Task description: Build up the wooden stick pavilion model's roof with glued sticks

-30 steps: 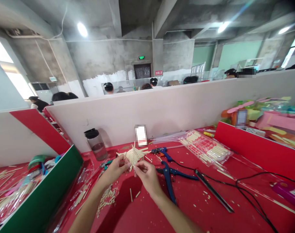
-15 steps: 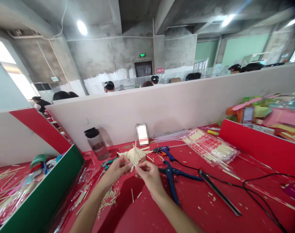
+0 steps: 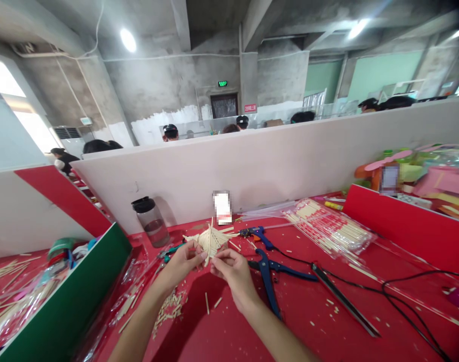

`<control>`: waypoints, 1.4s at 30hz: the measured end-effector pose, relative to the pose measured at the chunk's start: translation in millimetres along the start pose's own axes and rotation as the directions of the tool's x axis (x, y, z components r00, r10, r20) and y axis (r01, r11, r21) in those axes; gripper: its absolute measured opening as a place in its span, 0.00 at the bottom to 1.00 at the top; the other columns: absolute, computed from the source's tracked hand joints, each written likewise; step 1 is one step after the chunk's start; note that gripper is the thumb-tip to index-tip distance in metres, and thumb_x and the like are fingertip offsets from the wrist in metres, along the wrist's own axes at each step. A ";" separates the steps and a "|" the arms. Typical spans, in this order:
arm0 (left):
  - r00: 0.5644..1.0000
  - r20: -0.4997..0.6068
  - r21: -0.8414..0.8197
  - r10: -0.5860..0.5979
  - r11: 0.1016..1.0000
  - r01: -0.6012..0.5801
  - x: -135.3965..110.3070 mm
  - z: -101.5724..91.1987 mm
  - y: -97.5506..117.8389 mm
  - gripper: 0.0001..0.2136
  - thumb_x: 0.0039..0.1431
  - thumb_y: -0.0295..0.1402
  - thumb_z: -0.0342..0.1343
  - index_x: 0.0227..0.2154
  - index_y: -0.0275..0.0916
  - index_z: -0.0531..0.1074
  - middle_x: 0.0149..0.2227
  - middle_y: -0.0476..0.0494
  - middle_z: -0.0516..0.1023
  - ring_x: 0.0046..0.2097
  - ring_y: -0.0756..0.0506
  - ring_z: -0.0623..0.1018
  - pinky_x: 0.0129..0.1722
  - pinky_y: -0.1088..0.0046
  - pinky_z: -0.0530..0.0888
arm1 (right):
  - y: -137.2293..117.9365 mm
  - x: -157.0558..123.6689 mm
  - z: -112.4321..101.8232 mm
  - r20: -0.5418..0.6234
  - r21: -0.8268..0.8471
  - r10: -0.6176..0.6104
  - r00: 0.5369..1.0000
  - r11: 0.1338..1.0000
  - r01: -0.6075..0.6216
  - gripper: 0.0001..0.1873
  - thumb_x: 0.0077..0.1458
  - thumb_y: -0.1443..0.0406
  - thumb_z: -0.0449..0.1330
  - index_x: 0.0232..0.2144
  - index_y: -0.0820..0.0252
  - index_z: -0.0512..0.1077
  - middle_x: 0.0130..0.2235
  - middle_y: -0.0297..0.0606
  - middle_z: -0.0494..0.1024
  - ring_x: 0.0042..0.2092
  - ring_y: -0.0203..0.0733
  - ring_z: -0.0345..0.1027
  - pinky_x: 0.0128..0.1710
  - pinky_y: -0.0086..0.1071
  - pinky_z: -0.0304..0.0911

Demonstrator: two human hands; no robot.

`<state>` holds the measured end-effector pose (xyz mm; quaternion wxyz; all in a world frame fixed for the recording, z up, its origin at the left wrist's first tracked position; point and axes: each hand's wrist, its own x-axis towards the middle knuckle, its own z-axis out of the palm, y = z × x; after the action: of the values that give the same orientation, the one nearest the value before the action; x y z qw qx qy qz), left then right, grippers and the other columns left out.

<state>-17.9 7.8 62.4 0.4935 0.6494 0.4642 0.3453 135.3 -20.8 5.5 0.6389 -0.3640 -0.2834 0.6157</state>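
From my remote seat I see the left hand with thumb and forefinger pinching the left side of a pale stick structure, while the right hand pinches its near end. The structure sits between both sets of fingertips, reaching just beyond them. Right of the right hand I find a blue cutter; beyond that hand lies a glue gun. Stick clippings lie nearer me than the left hand; a bottle stands beyond it, leftward.
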 end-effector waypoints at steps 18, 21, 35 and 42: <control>1.000 -0.007 0.003 -0.007 1.000 0.008 0.5 0.1 -0.5 0.22 0.50 0.51 0.66 0.28 0.41 0.62 0.21 0.56 0.71 0.24 0.52 0.68 0.25 0.77 0.60 | -0.3 0.5 1.5 -0.011 0.015 -0.004 1.000 1.000 0.004 0.25 0.31 0.56 0.79 0.22 0.58 0.67 0.21 0.29 0.75 0.25 0.36 0.70 0.32 0.34 0.73; 1.000 -0.004 0.008 -0.007 1.000 0.007 1.4 -0.7 -1.7 0.22 0.50 0.51 0.66 0.28 0.41 0.62 0.21 0.56 0.71 0.24 0.52 0.68 0.25 0.77 0.61 | 0.2 1.3 0.9 0.003 0.053 0.006 1.000 0.999 -0.006 0.28 0.29 0.55 0.79 0.23 0.58 0.66 0.22 0.29 0.75 0.25 0.37 0.71 0.34 0.35 0.73; 1.000 0.009 -0.033 0.020 0.999 -0.019 4.4 -2.6 -9.5 0.23 0.50 0.51 0.67 0.27 0.41 0.62 0.22 0.55 0.71 0.24 0.52 0.69 0.25 0.77 0.61 | 5.8 0.4 -1.0 0.013 0.160 0.061 0.998 0.985 -0.063 0.25 0.31 0.60 0.79 0.26 0.58 0.68 0.26 0.29 0.76 0.29 0.35 0.72 0.37 0.32 0.73; 1.000 0.019 -0.042 0.013 0.999 -0.012 6.3 -3.2 -12.9 0.23 0.50 0.51 0.67 0.28 0.41 0.62 0.22 0.55 0.71 0.24 0.52 0.68 0.25 0.77 0.61 | 9.3 -3.7 0.7 0.002 0.230 0.067 0.998 0.971 -0.066 0.23 0.32 0.62 0.79 0.25 0.57 0.68 0.26 0.28 0.75 0.29 0.35 0.72 0.39 0.33 0.73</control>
<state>-22.2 15.8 50.8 0.5092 0.6452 0.4480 0.3518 129.0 -24.7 -1.3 0.6566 -0.2986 -0.1957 0.6644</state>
